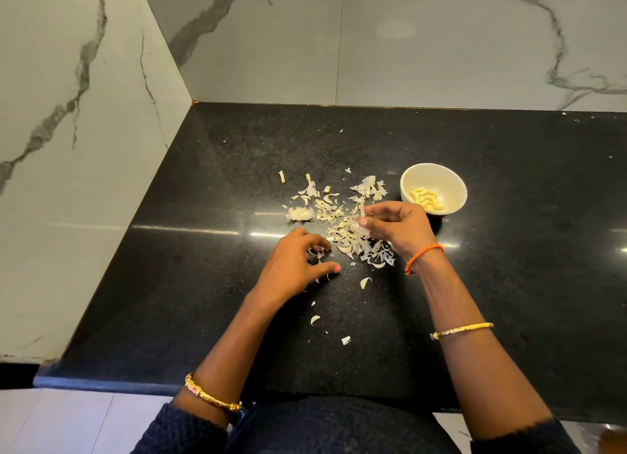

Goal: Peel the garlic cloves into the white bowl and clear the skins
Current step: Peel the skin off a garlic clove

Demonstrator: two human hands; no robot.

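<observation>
A small round white ceramic bowl (433,189) stands upright on the black table, holding a heap of pale yellow peeled garlic cloves (426,198) at its bottom. Just left of it, thin papery off-white garlic skins (339,216) lie scattered in a loose pile, with a few stray flakes nearer the table's front edge.

Under my hands lies a black speckled table (509,250), glossy with light streaks. Beyond my hands, white marble walls (407,46) with grey veins meet in a corner, and pale floor tiles (68,419) show below left.
</observation>
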